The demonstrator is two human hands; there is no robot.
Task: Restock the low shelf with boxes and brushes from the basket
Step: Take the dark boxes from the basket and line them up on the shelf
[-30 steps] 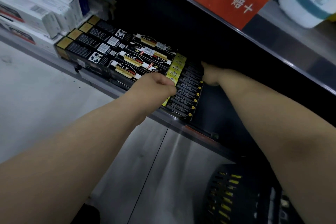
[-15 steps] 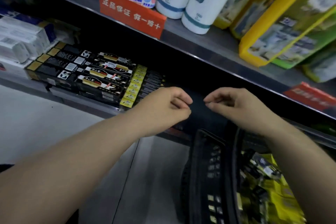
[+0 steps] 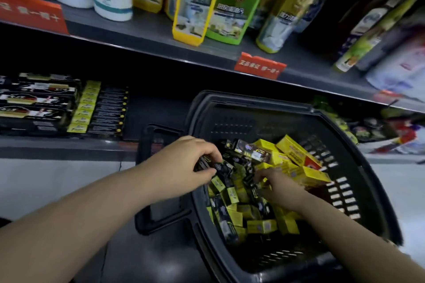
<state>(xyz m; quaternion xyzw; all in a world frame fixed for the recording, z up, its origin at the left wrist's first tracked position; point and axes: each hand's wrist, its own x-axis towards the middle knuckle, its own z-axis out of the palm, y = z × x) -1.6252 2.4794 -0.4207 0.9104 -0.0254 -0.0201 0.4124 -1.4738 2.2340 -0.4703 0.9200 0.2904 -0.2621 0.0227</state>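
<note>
A black plastic basket (image 3: 358, 220) stands on the floor at the right, full of black-and-yellow boxes (image 3: 259, 225) and larger yellow boxes (image 3: 296, 156). My left hand (image 3: 184, 165) is over the basket's left rim, shut on a long black box (image 3: 220, 166). My right hand (image 3: 279, 187) reaches down into the pile with its fingers among the boxes; its grip is hidden. On the low shelf (image 3: 69, 145) at the left lie rows of black boxes (image 3: 34, 101) and black-and-yellow boxes (image 3: 101, 110).
The low shelf has dark bare room (image 3: 156, 108) between the stocked rows and the basket. The upper shelf (image 3: 161, 37) carries paper rolls, yellow and green packs, bottles and red price tags. Pale floor (image 3: 46, 186) lies below the shelf edge.
The view swung right from the shelf to the basket. Both hands left the shelved boxes and dropped into the basket, and my left hand took hold of a black box.
</note>
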